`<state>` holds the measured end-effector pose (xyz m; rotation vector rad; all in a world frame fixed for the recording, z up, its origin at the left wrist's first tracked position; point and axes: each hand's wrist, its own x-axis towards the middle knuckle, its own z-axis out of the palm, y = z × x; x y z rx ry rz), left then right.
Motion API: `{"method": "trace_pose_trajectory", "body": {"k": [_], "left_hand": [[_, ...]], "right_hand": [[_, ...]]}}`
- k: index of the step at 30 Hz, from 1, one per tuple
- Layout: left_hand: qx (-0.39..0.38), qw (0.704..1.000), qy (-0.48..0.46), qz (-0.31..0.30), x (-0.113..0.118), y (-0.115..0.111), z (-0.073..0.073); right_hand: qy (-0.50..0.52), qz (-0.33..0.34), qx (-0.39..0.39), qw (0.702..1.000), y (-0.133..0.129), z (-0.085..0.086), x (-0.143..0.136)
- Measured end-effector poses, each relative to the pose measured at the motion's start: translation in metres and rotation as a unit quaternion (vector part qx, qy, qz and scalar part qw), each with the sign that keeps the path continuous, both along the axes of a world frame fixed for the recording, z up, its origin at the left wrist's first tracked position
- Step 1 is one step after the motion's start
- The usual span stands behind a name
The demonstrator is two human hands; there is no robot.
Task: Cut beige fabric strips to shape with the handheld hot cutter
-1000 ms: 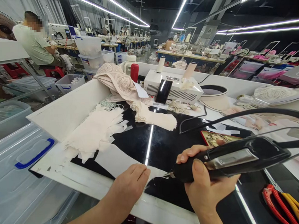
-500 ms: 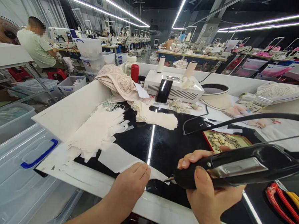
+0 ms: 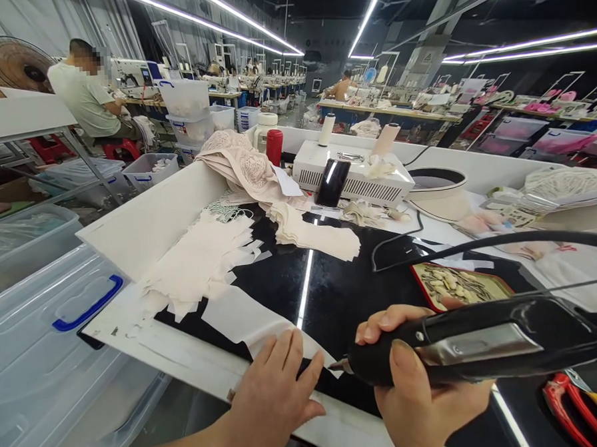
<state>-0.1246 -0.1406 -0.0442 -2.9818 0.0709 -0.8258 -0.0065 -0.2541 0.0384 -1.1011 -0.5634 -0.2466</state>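
Note:
My right hand [image 3: 427, 383] is wrapped round a black corded tool [image 3: 485, 340] with a metal strip on its side. The tool's pointed tip touches the right end of a thin white fabric piece [image 3: 238, 317] on the glossy black surface [image 3: 331, 282]. Fingers spread, my left hand [image 3: 280, 391] lies palm down over the near edge of that piece. A fanned pile of cream fabric pieces [image 3: 195, 259] is to the left, and a smaller stack [image 3: 319, 236] lies beyond my hands.
Behind stand a white vented box [image 3: 350, 171], a phone [image 3: 332, 182] and a red bottle [image 3: 274, 147]. At right are a red-rimmed tray [image 3: 502, 286] and red-handled tool [image 3: 568, 403]. Plastic bins [image 3: 44, 343] stand left; a seated person [image 3: 84, 94] is farther off.
My left hand has spread its fingers, which were close together, and flattened nearer the table edge. The tool still meets the fabric's right end. The whole view has shifted slightly.

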Motion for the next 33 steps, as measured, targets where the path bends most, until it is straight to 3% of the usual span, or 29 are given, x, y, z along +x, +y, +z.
{"method": "trace_pose_trajectory", "body": {"k": [8, 20, 27, 33], "left_hand": [[-0.005, 1.000, 0.005, 0.000, -0.002, -0.001, -0.006], [-0.033, 0.999, -0.021, -0.003, 0.001, 0.000, -0.004], [-0.034, 0.999, -0.012, -0.024, 0.000, 0.004, -0.002], [-0.044, 0.998, -0.012, -0.041, 0.000, 0.008, -0.001]], "right_hand": [[-0.005, -0.006, 0.027, 1.000, 0.014, 0.007, 0.013], [0.010, 0.013, -0.008, 1.000, 0.027, -0.002, 0.017], [-0.001, 0.032, 0.035, 0.999, 0.034, 0.000, 0.020], [-0.005, 0.040, 0.024, 0.999, 0.040, -0.004, 0.021]]}}
